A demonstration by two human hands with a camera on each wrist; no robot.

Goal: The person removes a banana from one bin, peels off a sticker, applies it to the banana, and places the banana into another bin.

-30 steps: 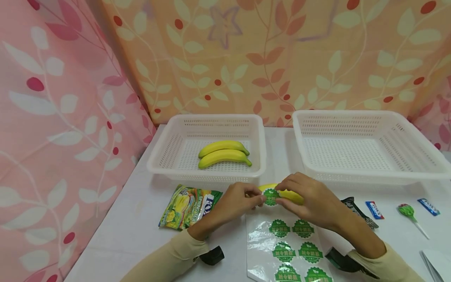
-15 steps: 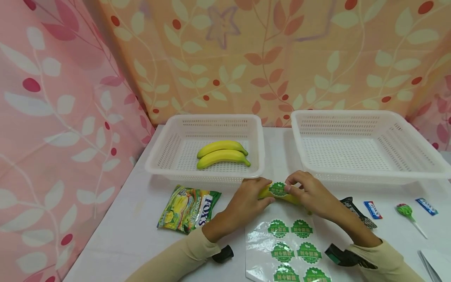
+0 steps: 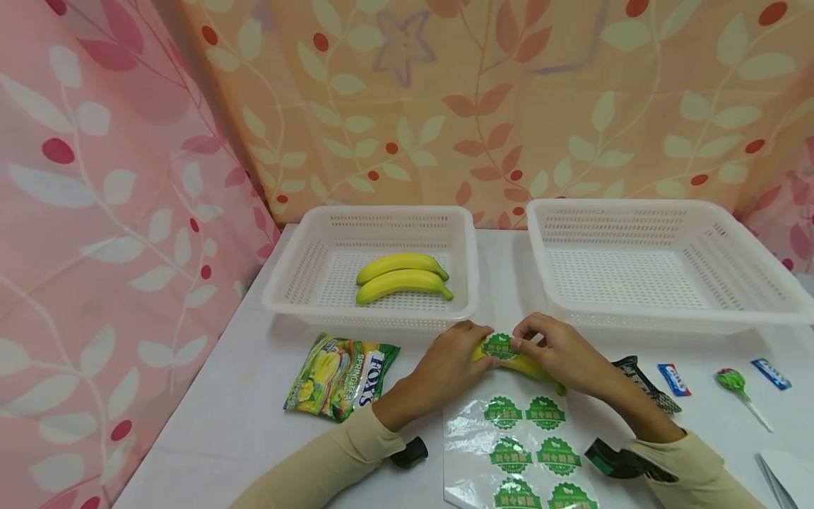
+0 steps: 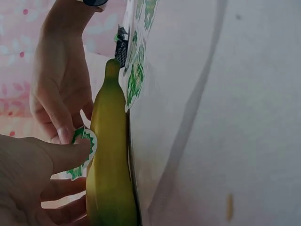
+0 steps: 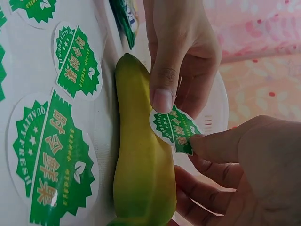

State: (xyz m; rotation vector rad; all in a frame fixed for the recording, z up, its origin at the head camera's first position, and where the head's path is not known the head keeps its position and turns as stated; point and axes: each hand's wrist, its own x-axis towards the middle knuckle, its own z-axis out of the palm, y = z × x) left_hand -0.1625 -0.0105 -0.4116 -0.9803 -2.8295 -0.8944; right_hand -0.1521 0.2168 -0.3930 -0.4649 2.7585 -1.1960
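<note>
A yellow banana (image 3: 529,366) with a green tip lies crosswise at the top of a sheet of stickers (image 3: 467,452). My left hand (image 3: 445,364) holds its left end, thumb in front, the other fingers partly hidden behind. A round green sticker (image 5: 171,126) with a scalloped edge lies against the banana's upper side. On one edge of it presses the left thumb (image 5: 163,100). My right hand (image 3: 562,357) pinches the opposite edge between thumb and finger; that edge stands off the peel in the right wrist view. Its other fingers are beside the banana.
Two bananas (image 3: 403,278) lie in the white basket (image 3: 273,300) at back left; another white basket (image 3: 674,311) stands at back right. A candy bag (image 3: 342,377) is left. Rightward lie a black packet (image 3: 645,384), small wrapped sweets (image 3: 674,379), a lollipop (image 3: 733,379) and tweezers (image 3: 776,481).
The sticker, earlier held up between both hands in front of the banana, now lies against it. My left hand has moved onto the banana's left end, and the banana has tilted, right end nearer.
</note>
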